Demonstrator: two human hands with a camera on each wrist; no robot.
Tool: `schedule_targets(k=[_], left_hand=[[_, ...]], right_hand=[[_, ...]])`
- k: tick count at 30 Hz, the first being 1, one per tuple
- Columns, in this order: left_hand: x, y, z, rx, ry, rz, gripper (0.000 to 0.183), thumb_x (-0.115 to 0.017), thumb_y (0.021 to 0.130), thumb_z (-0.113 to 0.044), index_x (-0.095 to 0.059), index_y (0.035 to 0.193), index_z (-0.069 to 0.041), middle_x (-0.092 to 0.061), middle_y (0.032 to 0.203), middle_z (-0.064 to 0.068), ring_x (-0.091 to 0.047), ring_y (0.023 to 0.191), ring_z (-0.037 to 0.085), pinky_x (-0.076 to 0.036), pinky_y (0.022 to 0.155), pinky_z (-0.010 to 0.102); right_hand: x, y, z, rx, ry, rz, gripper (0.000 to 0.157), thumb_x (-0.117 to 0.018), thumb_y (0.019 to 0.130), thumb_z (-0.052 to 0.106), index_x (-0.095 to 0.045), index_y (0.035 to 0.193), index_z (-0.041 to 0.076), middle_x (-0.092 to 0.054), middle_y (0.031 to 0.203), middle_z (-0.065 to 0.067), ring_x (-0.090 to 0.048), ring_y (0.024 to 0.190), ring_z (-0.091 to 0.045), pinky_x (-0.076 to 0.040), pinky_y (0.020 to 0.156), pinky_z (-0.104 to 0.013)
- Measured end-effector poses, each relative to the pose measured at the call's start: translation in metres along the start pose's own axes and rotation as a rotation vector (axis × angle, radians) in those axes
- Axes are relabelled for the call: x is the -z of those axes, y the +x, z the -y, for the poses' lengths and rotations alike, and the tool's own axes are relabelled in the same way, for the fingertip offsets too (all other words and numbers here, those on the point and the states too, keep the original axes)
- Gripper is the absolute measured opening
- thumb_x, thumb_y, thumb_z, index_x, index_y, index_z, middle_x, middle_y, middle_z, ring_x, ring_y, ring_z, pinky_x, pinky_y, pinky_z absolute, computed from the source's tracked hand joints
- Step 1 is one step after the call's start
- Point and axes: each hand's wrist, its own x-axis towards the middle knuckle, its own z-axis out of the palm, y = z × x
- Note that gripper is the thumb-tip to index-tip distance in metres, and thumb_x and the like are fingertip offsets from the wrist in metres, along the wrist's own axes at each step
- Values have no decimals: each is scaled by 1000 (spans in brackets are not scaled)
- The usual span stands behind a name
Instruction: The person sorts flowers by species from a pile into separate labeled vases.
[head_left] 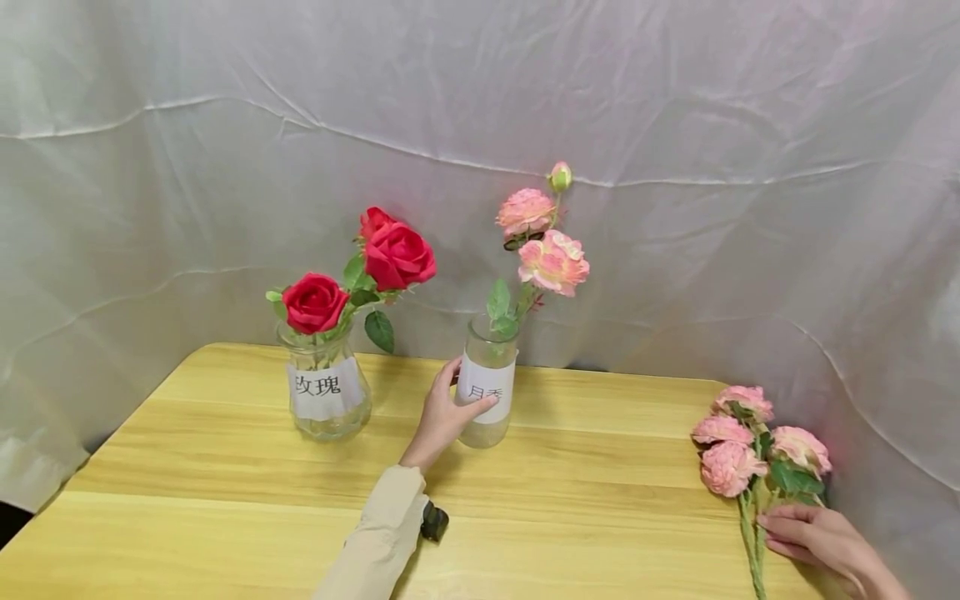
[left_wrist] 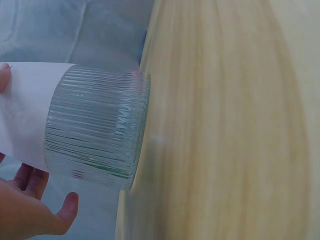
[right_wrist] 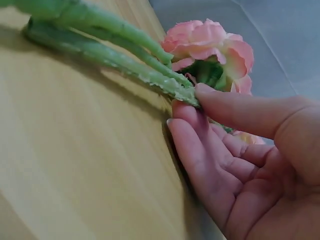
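Note:
My left hand (head_left: pixel 448 412) grips a clear glass vase (head_left: pixel 483 435) with a white paper label, thumb across the front. In the left wrist view the ribbed base of the vase (left_wrist: pixel 97 130) shows beside the fingers. Pink peony-like flowers (head_left: pixel 553 262) and a bud stand in it, leaning right. At the table's right side my right hand (head_left: pixel 825 540) pinches a green stem (right_wrist: pixel 115 65) between thumb and fingers. It belongs to a bunch of pink flowers (head_left: pixel 731 468) lying on the table, several blooms pointing away from me.
A wider glass vase (head_left: pixel 330 421) with a labelled paper band holds red roses (head_left: pixel 399 256) on the left. The wooden table (head_left: pixel 600 492) ends at a grey cloth backdrop (head_left: pixel 660 275) behind and at the sides. A small black device (head_left: pixel 434 522) sits at my left wrist.

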Motion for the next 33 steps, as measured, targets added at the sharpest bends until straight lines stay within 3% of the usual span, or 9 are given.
schedule_targets(k=[14, 21, 26, 30, 33], left_hand=[[1, -1, -3, -1, 10, 5, 75, -81, 79, -21, -43, 142, -8, -51, 131, 10, -45, 120, 28, -32, 103, 53], [1, -1, -3, 7, 0, 4, 76, -81, 79, -21, -42, 143, -9, -50, 132, 12, -44, 122, 29, -29, 105, 55], [0, -2, -4, 11, -15, 6, 76, -80, 80, -15, -40, 144, -6, -48, 134, 15, -42, 124, 32, -28, 104, 58], [2, -7, -19, 15, -23, 12, 74, -78, 81, -9, -39, 143, 0, -48, 133, 20, -42, 123, 37, -27, 104, 60], [4, -12, -36, 17, -25, 16, 71, -76, 81, -5, -40, 141, 3, -48, 132, 22, -42, 122, 38, -28, 104, 60]], right_hand=[[-32, 14, 12, 127, -69, -46, 37, -55, 95, 3, -43, 116, -24, -60, 97, -3, -64, 84, -8, -55, 78, -31], [-47, 14, 20, 193, -142, -176, 32, -52, 97, 0, -44, 115, -25, -61, 95, -6, -60, 81, -5, -54, 75, -26], [-54, 11, 25, 265, -233, -319, 38, -56, 98, 10, -48, 118, -22, -61, 92, 2, -56, 79, 2, -51, 70, -20], [-57, 8, 27, 359, -191, -383, 25, -58, 97, 9, -57, 109, -13, -61, 86, 9, -55, 77, 3, -49, 67, -16], [-60, 6, 30, 435, -63, -388, 6, -60, 95, 4, -64, 96, 1, -63, 81, 12, -58, 75, 2, -48, 66, -15]])
